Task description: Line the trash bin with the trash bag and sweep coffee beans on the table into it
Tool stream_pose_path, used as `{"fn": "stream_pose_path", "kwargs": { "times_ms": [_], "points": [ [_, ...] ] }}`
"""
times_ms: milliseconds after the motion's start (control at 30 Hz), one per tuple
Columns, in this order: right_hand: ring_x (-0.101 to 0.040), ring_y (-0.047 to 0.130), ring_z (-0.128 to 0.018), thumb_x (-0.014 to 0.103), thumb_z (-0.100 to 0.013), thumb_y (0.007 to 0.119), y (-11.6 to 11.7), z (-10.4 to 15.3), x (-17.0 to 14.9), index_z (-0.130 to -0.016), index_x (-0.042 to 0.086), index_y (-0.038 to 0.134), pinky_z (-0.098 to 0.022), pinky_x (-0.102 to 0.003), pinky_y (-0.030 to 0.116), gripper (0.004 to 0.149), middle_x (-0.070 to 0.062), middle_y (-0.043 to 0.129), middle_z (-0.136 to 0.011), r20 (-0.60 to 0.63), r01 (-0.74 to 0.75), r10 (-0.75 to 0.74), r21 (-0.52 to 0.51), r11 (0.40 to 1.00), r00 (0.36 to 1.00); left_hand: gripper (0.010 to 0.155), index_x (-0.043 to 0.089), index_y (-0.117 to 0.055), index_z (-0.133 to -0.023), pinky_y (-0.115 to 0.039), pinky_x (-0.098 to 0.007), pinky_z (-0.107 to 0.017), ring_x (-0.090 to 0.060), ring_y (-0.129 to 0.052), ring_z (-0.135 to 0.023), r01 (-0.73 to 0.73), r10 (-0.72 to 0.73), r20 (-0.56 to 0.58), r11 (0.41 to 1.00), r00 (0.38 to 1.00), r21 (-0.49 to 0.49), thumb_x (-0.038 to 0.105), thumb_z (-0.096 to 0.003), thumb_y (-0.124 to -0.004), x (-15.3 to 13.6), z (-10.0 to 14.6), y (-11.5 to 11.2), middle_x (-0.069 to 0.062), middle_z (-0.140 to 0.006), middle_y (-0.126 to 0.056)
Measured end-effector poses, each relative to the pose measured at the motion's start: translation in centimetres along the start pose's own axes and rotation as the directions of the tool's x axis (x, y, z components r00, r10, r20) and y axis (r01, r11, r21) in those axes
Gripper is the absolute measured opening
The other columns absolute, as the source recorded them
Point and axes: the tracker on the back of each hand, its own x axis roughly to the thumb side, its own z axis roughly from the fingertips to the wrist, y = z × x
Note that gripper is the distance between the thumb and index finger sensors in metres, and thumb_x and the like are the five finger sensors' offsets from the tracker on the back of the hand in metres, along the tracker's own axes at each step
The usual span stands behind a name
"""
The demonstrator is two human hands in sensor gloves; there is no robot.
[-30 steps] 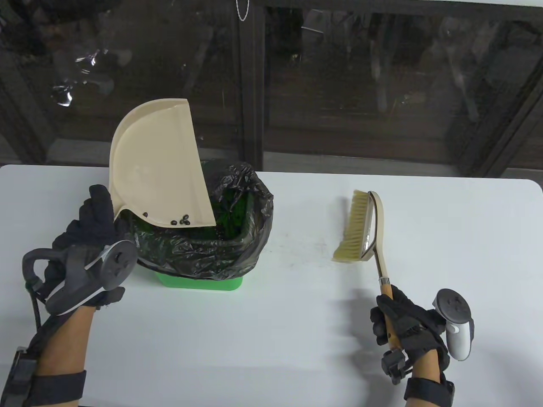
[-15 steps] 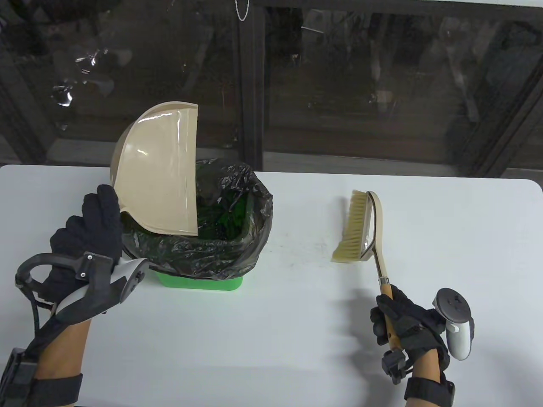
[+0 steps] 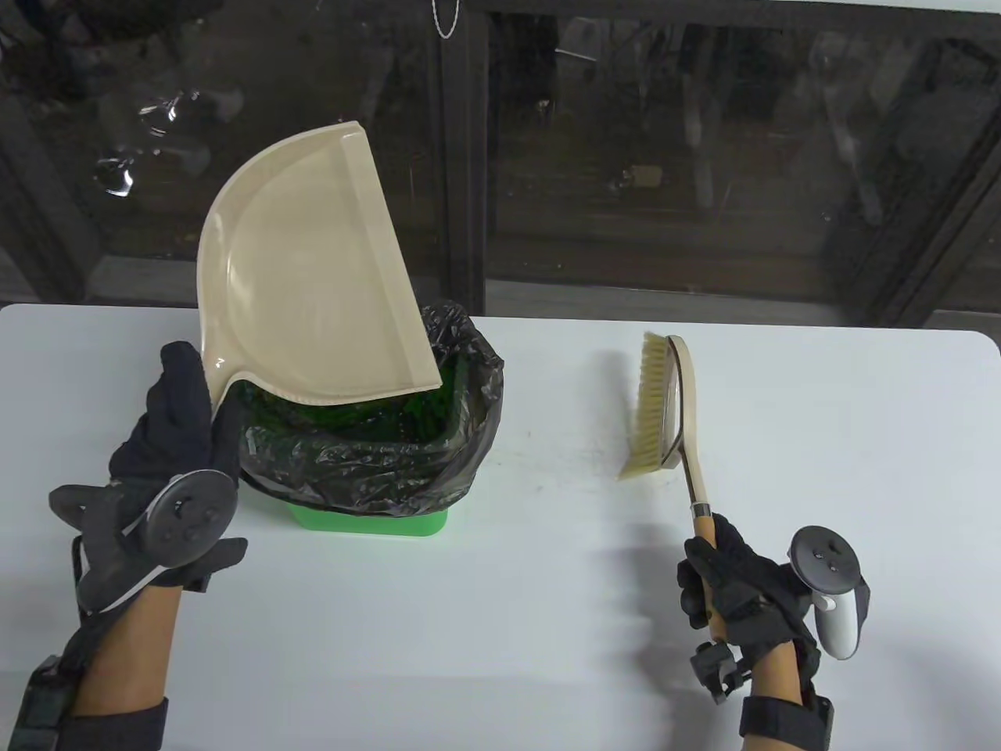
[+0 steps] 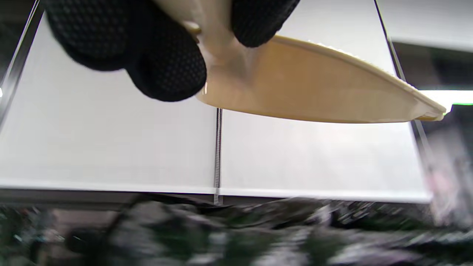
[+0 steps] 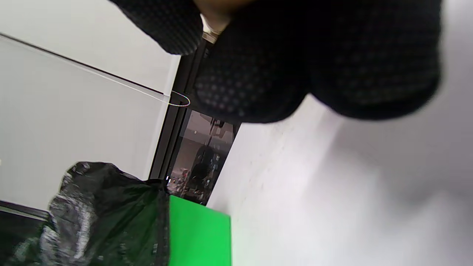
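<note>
A green trash bin [image 3: 367, 522] lined with a black trash bag [image 3: 367, 461] stands at the table's left. My left hand [image 3: 176, 438] grips the handle of a cream dustpan [image 3: 305, 289], which stands tilted above the bin's mouth with no beans showing on it. In the left wrist view my fingers [image 4: 162, 62] wrap the dustpan [image 4: 314, 88] handle. My right hand [image 3: 735, 587] holds the wooden handle of a brush [image 3: 669, 407], raised over the table to the right of the bin, bristles facing left. The right wrist view shows the bin [image 5: 199, 236] and bag [image 5: 107, 214].
A white table [image 3: 547, 587] carries everything. Behind its far edge runs a dark glass wall [image 3: 626, 156]. No beans show on the table surface in view.
The beans at the dustpan's lip a second ago are gone from it. The dustpan turned steeper, then swung back flatter and higher. The brush rose slightly and moved away from me.
</note>
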Motion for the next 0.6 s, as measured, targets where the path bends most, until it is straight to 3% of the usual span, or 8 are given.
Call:
{"fn": "stream_pose_path", "kwargs": {
  "times_ms": [133,200,600],
  "points": [
    [-0.009,0.1,-0.024,0.034,-0.054,0.07,0.7,0.2,1.3,-0.099,-0.008,0.039,-0.014,-0.032,0.091,0.068,-0.011,0.092,-0.06,0.004,-0.306,0.309,-0.123,0.944,0.951,0.065,-0.014,-0.035,-0.117,-0.083,-0.046,-0.041,-0.035,-0.098,-0.057,-0.182,0.182,0.033,0.983,0.983,-0.003,0.024,-0.0723,-0.062,2.3,0.5,-1.3,-0.031,-0.107,-0.066],
    [-0.01,0.1,-0.023,0.034,-0.054,0.071,0.9,0.2,1.4,-0.099,-0.007,0.04,-0.014,-0.032,0.091,0.068,-0.011,0.092,-0.059,-0.016,-0.387,0.389,-0.149,0.91,0.921,0.064,-0.013,-0.035,-0.117,-0.083,-0.046,-0.041,-0.035,-0.098,-0.057,-0.223,0.224,0.063,0.975,0.973,-0.012,0.024,-0.0723,-0.062,3.6,0.8,-1.9,-0.031,-0.107,-0.066],
    [-0.011,0.099,-0.024,0.032,-0.054,0.071,1.9,-0.3,0.2,-0.099,-0.007,0.04,-0.015,-0.034,0.09,0.068,-0.013,0.091,-0.06,-0.167,-0.656,0.636,-0.128,0.744,0.753,0.064,-0.013,-0.036,-0.117,-0.083,-0.045,-0.04,-0.035,-0.099,-0.056,-0.364,0.39,0.224,0.92,0.893,-0.148,0.024,-0.0724,-0.062,11.4,2.6,-6.2,-0.032,-0.107,-0.067]
  ]
}}
